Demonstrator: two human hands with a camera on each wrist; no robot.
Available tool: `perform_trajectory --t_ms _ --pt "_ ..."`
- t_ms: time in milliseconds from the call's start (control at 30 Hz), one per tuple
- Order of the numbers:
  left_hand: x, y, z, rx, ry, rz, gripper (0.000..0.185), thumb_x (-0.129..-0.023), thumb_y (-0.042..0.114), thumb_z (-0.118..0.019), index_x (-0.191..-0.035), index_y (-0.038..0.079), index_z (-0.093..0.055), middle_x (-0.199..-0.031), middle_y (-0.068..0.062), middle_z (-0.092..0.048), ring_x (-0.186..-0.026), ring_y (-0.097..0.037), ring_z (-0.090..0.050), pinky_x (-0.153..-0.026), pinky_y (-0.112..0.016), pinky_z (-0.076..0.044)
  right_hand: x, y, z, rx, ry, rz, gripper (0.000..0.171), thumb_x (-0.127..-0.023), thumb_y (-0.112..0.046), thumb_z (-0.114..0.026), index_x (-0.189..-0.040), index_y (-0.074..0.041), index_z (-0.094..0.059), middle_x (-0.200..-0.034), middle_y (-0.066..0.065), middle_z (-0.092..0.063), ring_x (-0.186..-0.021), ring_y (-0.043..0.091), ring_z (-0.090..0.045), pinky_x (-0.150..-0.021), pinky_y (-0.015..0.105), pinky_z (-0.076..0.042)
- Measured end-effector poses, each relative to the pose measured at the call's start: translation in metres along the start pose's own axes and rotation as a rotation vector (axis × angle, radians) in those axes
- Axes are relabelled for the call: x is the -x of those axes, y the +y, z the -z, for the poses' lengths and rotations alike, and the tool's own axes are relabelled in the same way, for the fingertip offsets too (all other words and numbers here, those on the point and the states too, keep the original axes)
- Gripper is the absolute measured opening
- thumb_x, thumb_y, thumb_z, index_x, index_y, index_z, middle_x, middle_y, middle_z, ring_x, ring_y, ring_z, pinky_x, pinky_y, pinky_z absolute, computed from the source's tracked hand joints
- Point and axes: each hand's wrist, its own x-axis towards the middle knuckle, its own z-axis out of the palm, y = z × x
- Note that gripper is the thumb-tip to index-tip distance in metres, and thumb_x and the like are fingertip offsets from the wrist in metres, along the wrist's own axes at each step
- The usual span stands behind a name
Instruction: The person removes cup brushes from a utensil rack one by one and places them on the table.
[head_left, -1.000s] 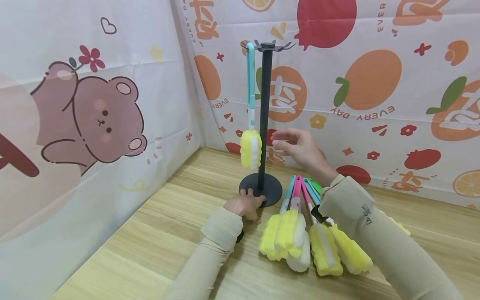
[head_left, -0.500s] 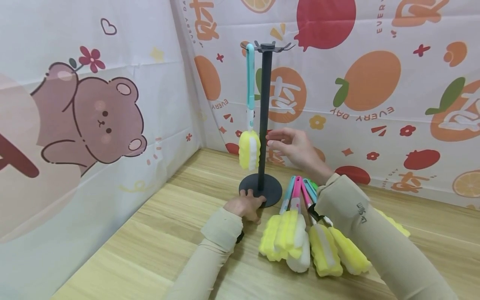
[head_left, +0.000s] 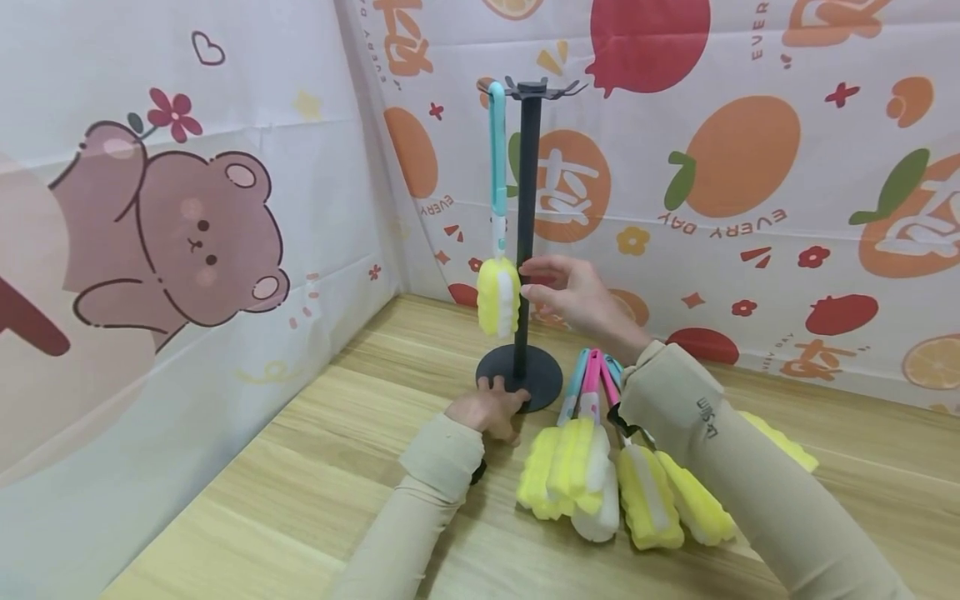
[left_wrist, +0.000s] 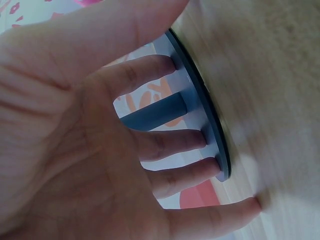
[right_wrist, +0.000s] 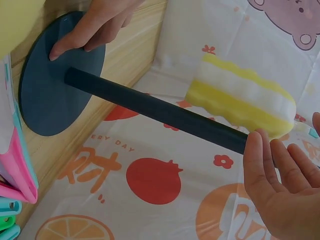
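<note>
A black stand (head_left: 525,225) rises from a round base (head_left: 534,379) on the wooden table. One brush with a teal handle (head_left: 497,158) and a yellow-white sponge head (head_left: 498,297) hangs from a top hook. My left hand (head_left: 487,407) rests with straight fingers (left_wrist: 170,145) on the base's near edge (left_wrist: 207,122). My right hand (head_left: 558,287) is open and empty, its fingertips (right_wrist: 256,150) at the pole (right_wrist: 150,107) beside the sponge head (right_wrist: 245,97). Several more brushes (head_left: 577,471) lie on the table under my right forearm.
Printed cloth walls close in the left and back sides, with the corner just behind the stand. The lying brushes' pink and teal handles (head_left: 591,385) point at the base. Bare wooden tabletop (head_left: 300,467) stretches to the left of my left arm.
My right hand has moved left, from a short way off the pole to right against it. The left hand stays on the base. The hanging brush has barely shifted.
</note>
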Motion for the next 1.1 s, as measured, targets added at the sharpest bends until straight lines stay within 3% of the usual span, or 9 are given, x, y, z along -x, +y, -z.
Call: perform_trajectory --t_ms 333,533,700,900,1100 --pt "0.001 -0.001 0.001 -0.005 -0.002 0.003 0.073 -0.091 0.031 -0.079 -0.155 0.029 -0.043 -0.156 -0.018 -0.031 -0.14 -0.037 -0.029 -0.098 -0.055 -0.045 -0.007 -0.014 -0.005 0.04 0.058 0.1 0.037 -0.1 -0.012 -0.065 -0.136 -0.004 -0.061 -0.135 0.013 -0.06 -0.113 0.029 -0.061 -0.095 0.046 -0.05" --pt "0.001 0.0 0.002 0.005 -0.003 0.007 0.073 -0.091 0.031 -0.079 -0.155 0.029 -0.043 -0.158 -0.018 -0.03 -0.14 -0.036 -0.029 -0.097 -0.056 -0.046 -0.008 -0.021 -0.01 -0.006 0.125 0.159 0.03 -0.099 -0.007 -0.065 -0.129 0.001 -0.061 -0.127 0.015 -0.061 -0.107 0.034 -0.065 -0.093 0.043 -0.054" --pt "0.0 0.001 0.002 -0.006 -0.005 0.005 0.072 -0.091 0.031 -0.079 -0.154 0.029 -0.044 -0.156 -0.017 -0.032 -0.139 -0.036 -0.03 -0.097 -0.054 -0.046 -0.01 -0.026 -0.012 -0.005 0.15 0.167 0.032 -0.099 -0.008 -0.065 -0.13 -0.001 -0.061 -0.128 0.015 -0.062 -0.104 0.03 -0.064 -0.091 0.044 -0.055" --pt "0.0 0.002 0.001 -0.017 -0.009 -0.003 0.071 -0.091 0.032 -0.078 -0.153 0.03 -0.044 -0.154 -0.017 -0.034 -0.137 -0.035 -0.032 -0.096 -0.053 -0.046 -0.012 -0.026 -0.015 -0.017 0.135 0.123 0.04 -0.099 -0.011 -0.066 -0.137 -0.002 -0.057 -0.134 0.013 -0.062 -0.113 0.027 -0.06 -0.095 0.042 -0.05" --pt "-0.001 0.001 0.001 -0.013 -0.013 0.002 0.071 -0.091 0.033 -0.079 -0.154 0.029 -0.044 -0.157 -0.017 -0.03 -0.14 -0.037 -0.03 -0.098 -0.054 -0.045 -0.015 -0.025 -0.018 -0.043 0.018 0.101 0.06 -0.101 -0.012 -0.063 -0.154 -0.005 -0.038 -0.148 0.015 -0.052 -0.13 0.029 -0.053 -0.104 0.043 -0.045"
